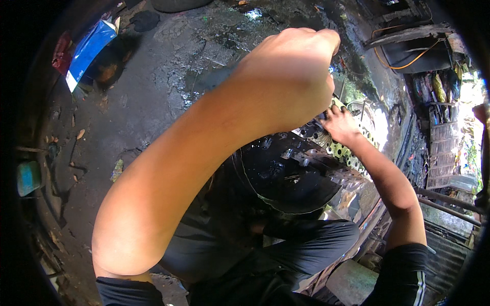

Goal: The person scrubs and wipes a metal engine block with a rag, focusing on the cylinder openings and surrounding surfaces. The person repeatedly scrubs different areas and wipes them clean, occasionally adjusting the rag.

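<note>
My left arm reaches across the middle of the head view, and my left hand (293,71) is raised close to the camera. Its fingers are curled closed, and what they hold, if anything, is hidden. Beyond it, my right hand (341,125) grips a metal engine cylinder head (339,150), a yellowish-grey block with rows of round holes. The bent fingers rest over its far part. This block lies over the right side of a wide black basin (286,208) with dark, shiny liquid inside. My left wrist covers some of the block.
Wet, oily dark ground (148,97) spreads left and ahead. A blue box (91,53) lies at the far left, beside a dark round container. A teal container (29,178) sits at the left edge. Right of me are a slatted panel (443,145) and metal rods (449,202).
</note>
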Available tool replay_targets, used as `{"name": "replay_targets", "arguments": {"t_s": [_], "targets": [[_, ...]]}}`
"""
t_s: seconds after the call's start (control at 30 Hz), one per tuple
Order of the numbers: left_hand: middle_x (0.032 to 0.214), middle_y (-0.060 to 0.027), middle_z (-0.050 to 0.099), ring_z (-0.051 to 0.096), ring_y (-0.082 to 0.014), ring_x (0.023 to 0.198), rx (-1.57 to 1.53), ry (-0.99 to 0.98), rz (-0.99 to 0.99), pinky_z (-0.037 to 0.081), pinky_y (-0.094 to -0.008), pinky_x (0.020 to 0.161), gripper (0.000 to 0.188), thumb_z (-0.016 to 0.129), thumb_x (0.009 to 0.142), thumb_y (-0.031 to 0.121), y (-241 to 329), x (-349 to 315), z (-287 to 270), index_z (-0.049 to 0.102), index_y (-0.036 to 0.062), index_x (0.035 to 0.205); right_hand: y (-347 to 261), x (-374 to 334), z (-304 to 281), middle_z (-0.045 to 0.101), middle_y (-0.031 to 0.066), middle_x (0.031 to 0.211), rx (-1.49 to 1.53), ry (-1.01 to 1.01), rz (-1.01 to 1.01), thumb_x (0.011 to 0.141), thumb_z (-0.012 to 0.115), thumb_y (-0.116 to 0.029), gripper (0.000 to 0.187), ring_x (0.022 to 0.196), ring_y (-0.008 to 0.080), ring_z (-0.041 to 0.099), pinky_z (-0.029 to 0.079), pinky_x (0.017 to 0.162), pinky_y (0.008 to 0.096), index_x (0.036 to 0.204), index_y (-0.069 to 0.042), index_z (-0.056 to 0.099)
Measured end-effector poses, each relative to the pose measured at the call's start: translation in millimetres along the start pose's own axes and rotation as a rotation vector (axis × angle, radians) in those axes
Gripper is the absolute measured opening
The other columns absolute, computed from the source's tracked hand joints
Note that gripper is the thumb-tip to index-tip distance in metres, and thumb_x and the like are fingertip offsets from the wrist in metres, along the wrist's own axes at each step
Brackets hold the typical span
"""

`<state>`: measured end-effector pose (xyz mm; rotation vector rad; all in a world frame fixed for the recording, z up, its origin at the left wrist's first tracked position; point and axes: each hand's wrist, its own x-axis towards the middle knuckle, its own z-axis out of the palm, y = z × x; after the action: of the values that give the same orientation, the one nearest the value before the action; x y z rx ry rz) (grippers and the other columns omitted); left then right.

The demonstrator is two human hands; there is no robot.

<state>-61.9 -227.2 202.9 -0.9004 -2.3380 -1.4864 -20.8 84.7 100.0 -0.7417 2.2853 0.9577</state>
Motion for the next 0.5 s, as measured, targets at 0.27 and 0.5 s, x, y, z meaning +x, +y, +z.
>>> {"name": "replay_targets", "arguments": {"t_s": [0.27, 0.5], "targets": [[0.089, -0.0183, 0.065, 0.065, -0.034, 0.086, 0.015, -0.018, -0.015, 0.051, -0.0397, 0.079, 0.025, 0.065, 0.084, 0.009, 0, 2, -2, 0.061, -0.0022, 0.106, -32, 30, -6, 0.071, 0.0192, 0.11, 0.757, -0.138, 0.356, 0.085, 0.054, -0.031, 0.043, 0.108, 0.0359, 0.067, 0.053, 0.093, 0.0436, 0.117, -0.006, 0.068], [0.087, -0.0162, 0.065, 0.065, -0.0286, 0.081, -0.108, -0.138, -0.189, 0.051, -0.0372, 0.076, 0.024, 0.064, 0.085, 0.007, 5, 3, -5, 0.061, -0.0025, 0.108, -22, 5, 40, 0.072, 0.0068, 0.092, 2.484, -0.119, 0.624, 0.097, 0.049, -0.021, 0.027, 0.078, 0.0202, 0.069, 0.057, 0.073, 0.0367, 0.1, -0.002, 0.069]]}}
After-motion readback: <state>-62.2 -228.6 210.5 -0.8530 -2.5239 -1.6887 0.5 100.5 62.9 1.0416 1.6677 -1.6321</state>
